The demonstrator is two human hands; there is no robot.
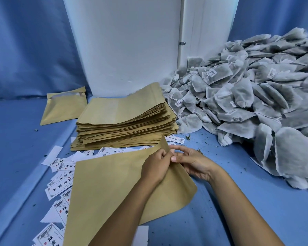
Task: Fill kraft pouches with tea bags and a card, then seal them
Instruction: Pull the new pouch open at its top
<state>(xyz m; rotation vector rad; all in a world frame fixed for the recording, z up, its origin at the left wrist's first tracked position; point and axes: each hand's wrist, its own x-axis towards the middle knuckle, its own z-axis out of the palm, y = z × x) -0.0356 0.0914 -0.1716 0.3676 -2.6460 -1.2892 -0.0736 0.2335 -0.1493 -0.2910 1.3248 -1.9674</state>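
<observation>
Scanning leftward edge first, I saw one lone pouch [64,108] against blue cloth, then printed cards [60,188] scattered, too many to count, their characters too small for me to read. One tall pouch stack [124,119] mid-table. Left hand [156,166] and right hand [190,163] both pinched top corner of one kraft pouch [114,189], lying over cards. Tea bags [252,96] heaped right, uncounted.

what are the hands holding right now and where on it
Both hands hold one flat brown kraft paper pouch at its far top corner: the left hand pinches the edge there, and the right hand grips it from the other side.
</observation>
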